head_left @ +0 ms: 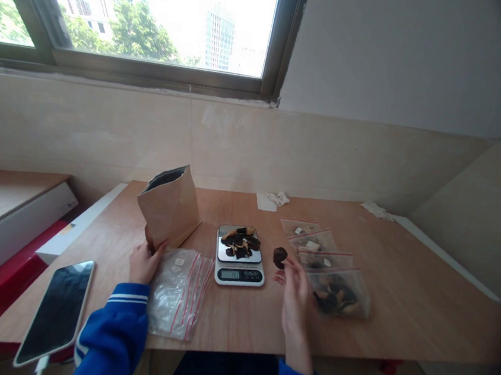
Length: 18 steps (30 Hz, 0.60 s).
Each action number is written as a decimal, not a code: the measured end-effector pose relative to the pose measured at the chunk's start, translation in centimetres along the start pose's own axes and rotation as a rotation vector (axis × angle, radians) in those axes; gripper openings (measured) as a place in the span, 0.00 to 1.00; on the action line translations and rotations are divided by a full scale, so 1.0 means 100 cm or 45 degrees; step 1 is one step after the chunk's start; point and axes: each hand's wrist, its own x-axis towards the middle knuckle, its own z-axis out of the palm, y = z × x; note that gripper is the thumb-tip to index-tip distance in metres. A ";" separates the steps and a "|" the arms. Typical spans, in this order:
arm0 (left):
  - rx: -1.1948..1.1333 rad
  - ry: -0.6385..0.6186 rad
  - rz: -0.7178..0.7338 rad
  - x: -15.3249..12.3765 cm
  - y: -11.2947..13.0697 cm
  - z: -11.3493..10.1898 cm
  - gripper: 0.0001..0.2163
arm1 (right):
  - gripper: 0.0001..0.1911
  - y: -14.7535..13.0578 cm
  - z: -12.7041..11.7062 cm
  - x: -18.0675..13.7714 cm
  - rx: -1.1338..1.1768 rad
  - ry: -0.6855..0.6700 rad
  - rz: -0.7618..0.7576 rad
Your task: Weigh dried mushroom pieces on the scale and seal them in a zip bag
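Observation:
My right hand (296, 291) holds a dark dried piece (279, 256) at its fingertips, just right of a small digital scale (238, 274) whose platform carries several dark and tan dried pieces (240, 243). My left hand (144, 261) grips the lower corner of a brown paper bag (170, 208) that stands open and tilted. A pile of empty zip bags with red seals (176, 293) lies between my left hand and the scale. To the right of my right hand a row of zip bags (321, 256) lies flat, the nearest one filled with dark pieces (337, 295).
A phone (57, 310) with a dark screen lies at the wooden table's (398, 310) front left edge, a cable below it. Crumpled white scraps (278, 199) sit by the back wall, more (377, 210) at the far right. A lower side desk (3, 197) stands to the left.

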 end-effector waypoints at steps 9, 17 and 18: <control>0.012 -0.010 -0.003 -0.001 0.002 -0.002 0.25 | 0.10 0.001 -0.001 0.001 0.423 0.042 0.254; 0.033 -0.045 -0.018 0.000 0.001 -0.001 0.25 | 0.13 0.010 0.023 -0.002 0.173 -0.153 0.199; 0.034 -0.047 -0.017 -0.001 0.002 -0.001 0.24 | 0.12 0.008 0.029 0.000 0.145 -0.214 0.173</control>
